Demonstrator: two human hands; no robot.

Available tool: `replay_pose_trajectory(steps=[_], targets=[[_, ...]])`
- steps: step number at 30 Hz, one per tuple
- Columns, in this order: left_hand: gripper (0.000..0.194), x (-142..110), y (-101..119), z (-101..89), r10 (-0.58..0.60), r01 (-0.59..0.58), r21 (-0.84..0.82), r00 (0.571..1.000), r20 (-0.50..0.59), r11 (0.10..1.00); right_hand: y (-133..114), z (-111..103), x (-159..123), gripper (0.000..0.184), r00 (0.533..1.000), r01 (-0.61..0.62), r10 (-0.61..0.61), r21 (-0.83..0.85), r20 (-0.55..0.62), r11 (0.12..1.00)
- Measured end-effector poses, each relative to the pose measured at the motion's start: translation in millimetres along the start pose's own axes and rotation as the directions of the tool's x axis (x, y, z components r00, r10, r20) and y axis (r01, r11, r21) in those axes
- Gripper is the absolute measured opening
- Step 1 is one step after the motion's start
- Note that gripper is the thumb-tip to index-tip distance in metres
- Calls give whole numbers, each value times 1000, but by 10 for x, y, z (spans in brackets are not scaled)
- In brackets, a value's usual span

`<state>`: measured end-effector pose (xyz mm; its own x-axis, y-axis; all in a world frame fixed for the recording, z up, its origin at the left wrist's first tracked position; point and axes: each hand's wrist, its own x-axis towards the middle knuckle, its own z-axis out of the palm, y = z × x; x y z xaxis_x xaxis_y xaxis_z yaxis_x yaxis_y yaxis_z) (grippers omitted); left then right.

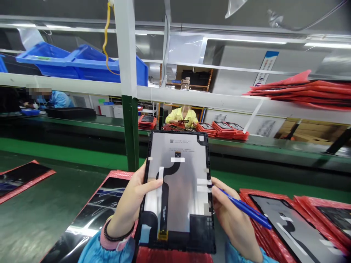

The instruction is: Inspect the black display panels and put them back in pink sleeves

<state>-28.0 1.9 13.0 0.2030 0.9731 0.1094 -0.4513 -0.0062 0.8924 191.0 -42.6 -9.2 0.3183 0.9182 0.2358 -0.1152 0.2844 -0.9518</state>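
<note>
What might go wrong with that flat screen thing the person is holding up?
The screen panel is tilted up between two hands, so it might slip and drop. The blue pen in the right hand is close beside it and might scratch it. The left hand has its thumb by the black ribbon, which might get tugged.

Left hand (134,193) raised, gripping; thumb (151,186) extended toward the right hand (234,217), other fingers mostly hidden. Left wrist (116,227) below it. Right hand slightly lower, gripping too, its thumb (219,197) and index finger (221,184) close together. Blue sleeves (105,250) below both hands.
</note>
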Motion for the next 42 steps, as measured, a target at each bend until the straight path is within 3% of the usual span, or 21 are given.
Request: replay_pose_trajectory(steps=[3, 8, 12, 14, 19, 24, 27, 34, 38, 42], targets=[[57, 49, 0, -22, 8, -8, -4, 1000, -2, 1000, 15, -31, -10, 46, 986, -131, 113, 154, 122, 979], [70, 81, -40, -5, -33, 33, -30, 999, 12, 999, 82, -87, -18, 38, 997, -50, 50, 1, -53, 999], [79, 61, -55, 13, -21, 21, 8, 1000, -6, 1000, 97, -87, 37, 28, 994, -79, 76, 44, 75, 996], [78, 46, -52, 19, -29, 29, 41, 999, -16, 999, 86, -80, 52, 25, 995, -39, 35, 38, 94, 999], [60, 25, -73, 37, -13, 16, 112, 1000, -29, 994, 6, -18, 16, 28, 986, 162, -146, -284, 77, 945], [55, 35, -120, 51, -20, 18, 126, 1000, 12, 992, -61, 68, 3, 41, 970, 204, -242, -487, -17, 849], [56, 46, -124, 59, -48, 45, 90, 998, 36, 995, -30, 35, 21, 43, 972, 194, -233, -453, -32, 870], [53, 70, -77, 61, -27, 25, 62, 999, 34, 998, 161, -162, 67, 25, 991, 103, -114, -151, -66, 983], [54, 77, -76, 59, -39, 38, 40, 999, 26, 999, 178, -184, 94, 22, 997, 53, -52, -32, 51, 998], [53, 80, -93, 54, -51, 50, 11, 999, 19, 999, 157, -151, 119, 22, 999, 29, -31, 38, 43, 999]])
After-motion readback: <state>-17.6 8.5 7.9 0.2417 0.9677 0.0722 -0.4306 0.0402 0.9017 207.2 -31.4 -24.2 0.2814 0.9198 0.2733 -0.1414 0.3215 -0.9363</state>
